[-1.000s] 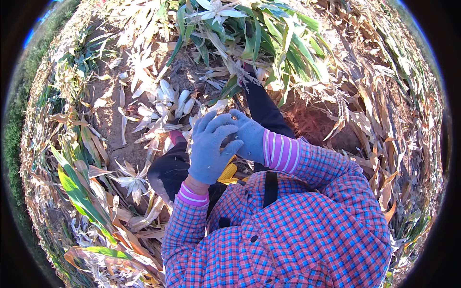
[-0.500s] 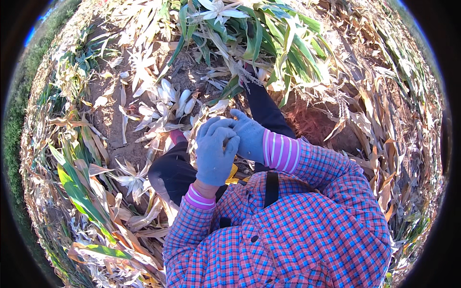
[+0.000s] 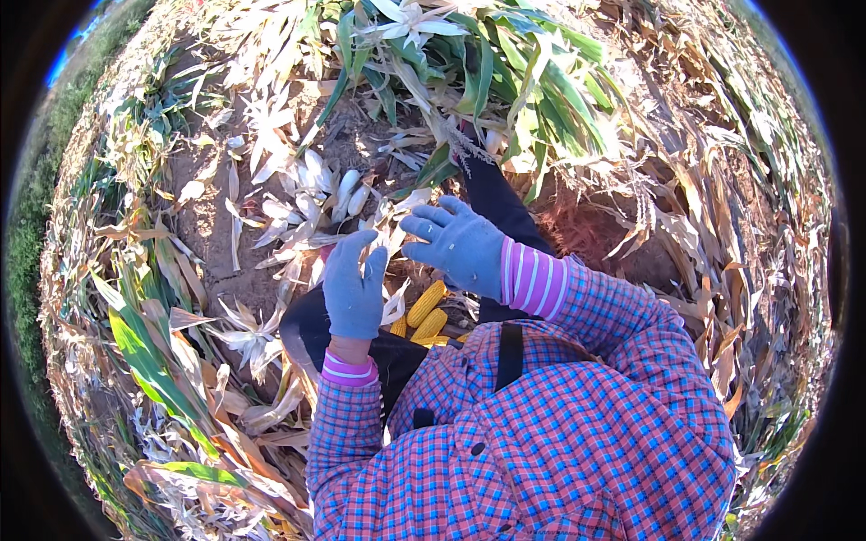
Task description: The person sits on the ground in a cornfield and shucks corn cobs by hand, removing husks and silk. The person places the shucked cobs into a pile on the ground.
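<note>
My left hand [image 3: 354, 288], in a grey-blue glove, is raised over my left knee with thumb and fingers apart and nothing in it. To its right and slightly farther out, my right hand [image 3: 458, 247] wears the same kind of glove, its fingers spread and holding nothing. A gap separates the two hands. Below them, between my bent legs, lie several bare yellow corn cobs [image 3: 426, 305], partly hidden by my plaid shirt. A pale husk strip [image 3: 395, 302] sits beside the cobs, close to my left hand.
Ahead and left, pale husks and husk-covered ears [image 3: 346, 191] lie on brown soil [image 3: 206, 230]. Green corn stalks and leaves [image 3: 505, 77] are heaped beyond my right foot. Dry leaves [image 3: 713, 234] cover the right side, and a green-and-tan leaf [image 3: 149, 361] lies at left.
My hands were together, fingers curled against each other; now they have parted and opened. The left has moved left and down, uncovering the yellow cobs between my legs.
</note>
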`<state>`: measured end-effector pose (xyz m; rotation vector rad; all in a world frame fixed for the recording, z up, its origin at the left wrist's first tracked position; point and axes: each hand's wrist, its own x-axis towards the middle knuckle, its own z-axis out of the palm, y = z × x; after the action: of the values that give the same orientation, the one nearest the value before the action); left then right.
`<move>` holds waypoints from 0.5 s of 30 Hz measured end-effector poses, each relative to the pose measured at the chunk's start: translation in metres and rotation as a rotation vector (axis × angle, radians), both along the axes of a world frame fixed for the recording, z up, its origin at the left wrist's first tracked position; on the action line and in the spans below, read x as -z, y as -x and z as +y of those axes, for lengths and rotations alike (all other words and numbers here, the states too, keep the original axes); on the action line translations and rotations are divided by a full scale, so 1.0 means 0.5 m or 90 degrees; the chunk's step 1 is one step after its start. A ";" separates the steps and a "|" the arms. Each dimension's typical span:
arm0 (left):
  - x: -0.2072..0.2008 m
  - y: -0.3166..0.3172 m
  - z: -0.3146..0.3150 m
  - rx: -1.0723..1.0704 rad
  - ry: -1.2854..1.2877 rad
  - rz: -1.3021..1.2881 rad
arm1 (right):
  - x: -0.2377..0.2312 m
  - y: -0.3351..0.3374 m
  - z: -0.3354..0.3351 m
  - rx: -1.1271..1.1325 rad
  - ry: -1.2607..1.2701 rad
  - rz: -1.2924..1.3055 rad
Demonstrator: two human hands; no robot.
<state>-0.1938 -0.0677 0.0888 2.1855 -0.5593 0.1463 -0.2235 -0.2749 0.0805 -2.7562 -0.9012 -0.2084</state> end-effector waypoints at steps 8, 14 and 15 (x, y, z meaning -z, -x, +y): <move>-0.054 -0.004 -0.041 0.180 -0.078 -0.120 | -0.034 0.005 0.016 -0.073 0.071 0.104; -0.051 -0.015 -0.043 0.235 -0.072 -0.105 | -0.029 0.012 0.017 -0.081 0.044 0.098; -0.051 -0.015 -0.044 0.235 -0.064 -0.100 | -0.027 0.012 0.018 -0.083 0.040 0.099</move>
<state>-0.1861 -0.0896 0.1141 2.1357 -1.0676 0.0922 -0.2295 -0.2657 0.0938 -2.7115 -1.0566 0.0564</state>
